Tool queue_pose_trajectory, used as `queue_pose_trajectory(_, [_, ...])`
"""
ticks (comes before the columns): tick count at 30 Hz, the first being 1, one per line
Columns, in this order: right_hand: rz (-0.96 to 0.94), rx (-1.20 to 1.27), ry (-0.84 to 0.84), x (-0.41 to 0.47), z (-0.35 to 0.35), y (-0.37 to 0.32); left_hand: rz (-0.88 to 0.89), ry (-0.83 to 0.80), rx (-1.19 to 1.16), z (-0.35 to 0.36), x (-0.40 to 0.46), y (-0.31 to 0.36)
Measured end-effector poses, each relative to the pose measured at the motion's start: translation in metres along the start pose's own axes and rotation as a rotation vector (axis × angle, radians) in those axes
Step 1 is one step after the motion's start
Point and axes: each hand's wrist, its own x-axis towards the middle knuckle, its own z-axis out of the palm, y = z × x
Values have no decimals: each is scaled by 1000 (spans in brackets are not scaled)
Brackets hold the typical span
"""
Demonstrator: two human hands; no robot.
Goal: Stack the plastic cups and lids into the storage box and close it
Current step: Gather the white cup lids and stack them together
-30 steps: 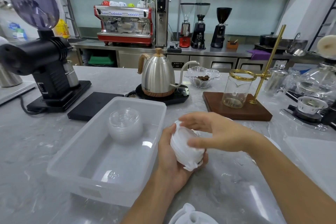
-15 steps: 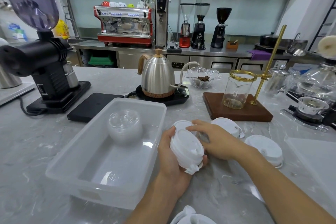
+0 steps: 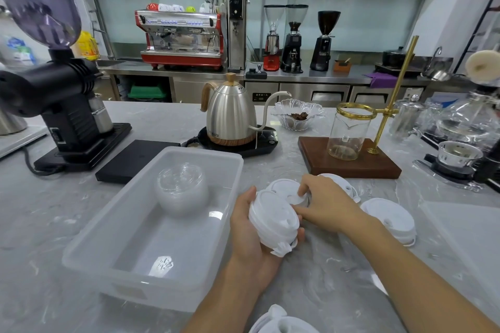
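Note:
An open translucent storage box (image 3: pixel 89 246) lies on the marble counter, with a stack of clear lids (image 3: pixel 181 186) at its far end. My left hand (image 3: pixel 249 235) holds a stack of white lids (image 3: pixel 273 220) just right of the box. My right hand (image 3: pixel 324 204) rests its fingers on a white lid (image 3: pixel 284 188) lying on the counter behind that stack. More white lids lie further right: one (image 3: pixel 341 181) behind my right hand, a pile (image 3: pixel 389 217) beside my forearm, and another lid (image 3: pixel 281 323) at the bottom edge.
A steel kettle (image 3: pixel 230 113) on a black base stands behind the box, beside a black scale (image 3: pixel 130 159) and a black grinder (image 3: pixel 54 94). A wooden stand with a glass jug (image 3: pixel 346 135) is at the right. A flat translucent box cover (image 3: pixel 465 240) lies at the far right.
My right hand left the stack in my left hand and dropped to the counter, onto a loose white lid. The left hand kept its stack almost still.

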Motion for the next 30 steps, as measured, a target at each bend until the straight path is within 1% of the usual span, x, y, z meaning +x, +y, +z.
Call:
queue_pose_trajectory(3, [1,60,-17,1,1,2,-1,-5,-10,-1,1,0])
queue_pose_trajectory(5, [-36,100,-28,4,5,4,-1,-11,-21,-2,2,0])
queue_pose_trajectory(10, [-136,104,-50,9,22,8,26,1,17,-3,4,-2])
queue_pose_trajectory(13, [-69,295,106,13,20,11,24,8,13,-5,6,-2])
queue_pose_trajectory(15, [-34,362,214,14,8,10,21,14,-11,-8,6,-2])
queue_pose_trajectory(17, [-48,404,218,13,-12,9,12,14,-30,-9,6,-1])
queue_pose_trajectory(18, [-74,433,175,10,-25,8,3,12,-41,-9,6,0])
queue_pose_trajectory(20, [-167,458,32,2,-49,5,-23,10,-62,-10,6,2])
queue_pose_trajectory(23, [-362,418,-180,-11,-74,-6,-86,-34,-99,-9,4,2])
queue_pose_trajectory(26, [-467,355,-364,-20,-81,-15,-118,-109,-110,-9,2,1])
queue_pose_trajectory(28, [-510,269,-433,-23,-79,-19,-120,-128,-102,-8,2,1])
queue_pose_trajectory(30, [-524,208,-450,-23,-74,-23,-127,-150,-94,-5,1,2])
